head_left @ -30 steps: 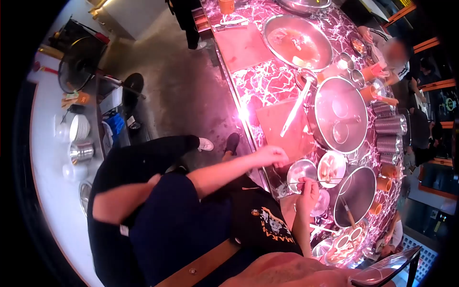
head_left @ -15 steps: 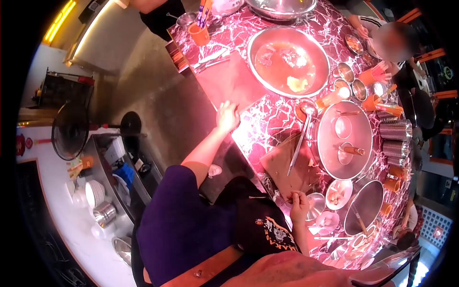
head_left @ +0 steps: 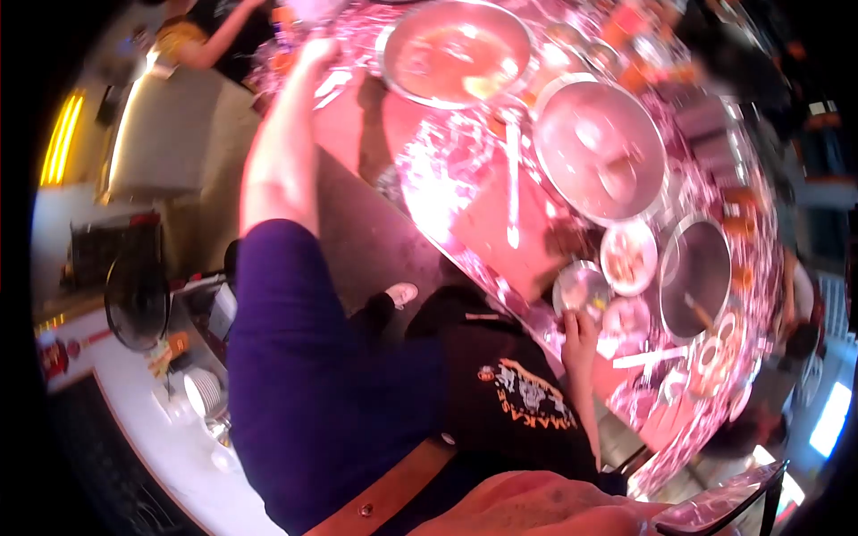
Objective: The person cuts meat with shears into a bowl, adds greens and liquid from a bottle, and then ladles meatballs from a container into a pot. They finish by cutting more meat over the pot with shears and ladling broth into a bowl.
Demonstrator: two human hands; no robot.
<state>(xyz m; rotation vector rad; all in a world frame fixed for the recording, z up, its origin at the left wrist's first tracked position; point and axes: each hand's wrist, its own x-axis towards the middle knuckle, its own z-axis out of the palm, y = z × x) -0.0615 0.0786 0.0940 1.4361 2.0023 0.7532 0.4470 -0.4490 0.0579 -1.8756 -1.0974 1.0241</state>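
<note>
My left hand (head_left: 319,49) is stretched far forward to the top of the view, smeared by motion, beside an orange cup (head_left: 283,62) and right below a pale, blurred shape (head_left: 315,9). Its fingers do not show clearly. My right hand (head_left: 582,329) is low at the table's near edge, fingertips pinched together at the rim of a small metal bowl (head_left: 572,264); I cannot tell what is between them. Close to that bowl are a white plate of food (head_left: 611,255) and a brown board (head_left: 500,214) with a long-handled ladle (head_left: 513,188) lying over it.
A wide metal basin of reddish liquid (head_left: 386,67) stands at the back of the marbled table (head_left: 424,170). A large pot (head_left: 556,143) and a deep pot (head_left: 670,286) occupy the right. A person (head_left: 219,40) is at the upper left.
My left hand has moved forward from the near edge of the table mat towards the orange cup. The view has shifted and turned. My right hand stays pinched, now at the small bowl's rim.
</note>
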